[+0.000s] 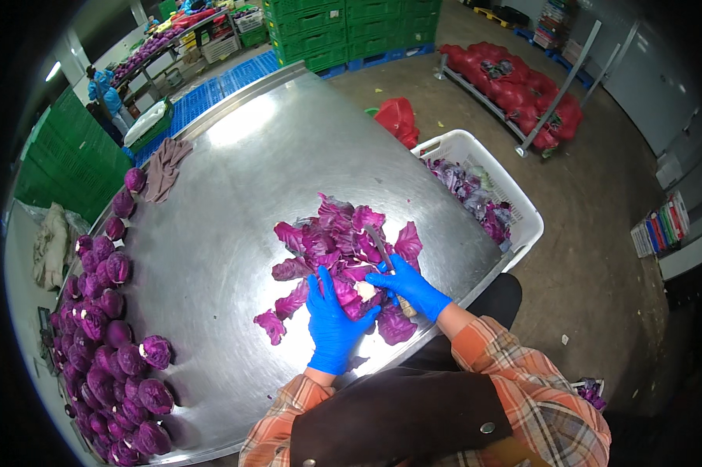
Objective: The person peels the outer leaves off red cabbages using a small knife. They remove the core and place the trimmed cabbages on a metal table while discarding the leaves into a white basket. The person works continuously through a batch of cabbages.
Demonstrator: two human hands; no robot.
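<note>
My left hand (336,327), in a blue glove, grips the side of a red cabbage (346,292) whose pale cut stem faces up. A knife with a curved dark blade (380,244) is in my right hand (414,287), also gloved in blue; its light handle (408,307) shows below the palm. The fingertips of that hand are close to the cabbage's pale stem; whether they touch it I cannot tell. Loose purple outer leaves (327,233) lie spread around and beyond the cabbage on the steel table (228,245).
Many trimmed red cabbages (100,379) crowd the table's left side, near a brownish cloth (165,169). At the right edge stands a white crate (529,219) holding leaves. Beyond are red mesh sacks (520,87) on a metal rack, stacked green crates (351,35) and a person (107,96) in blue.
</note>
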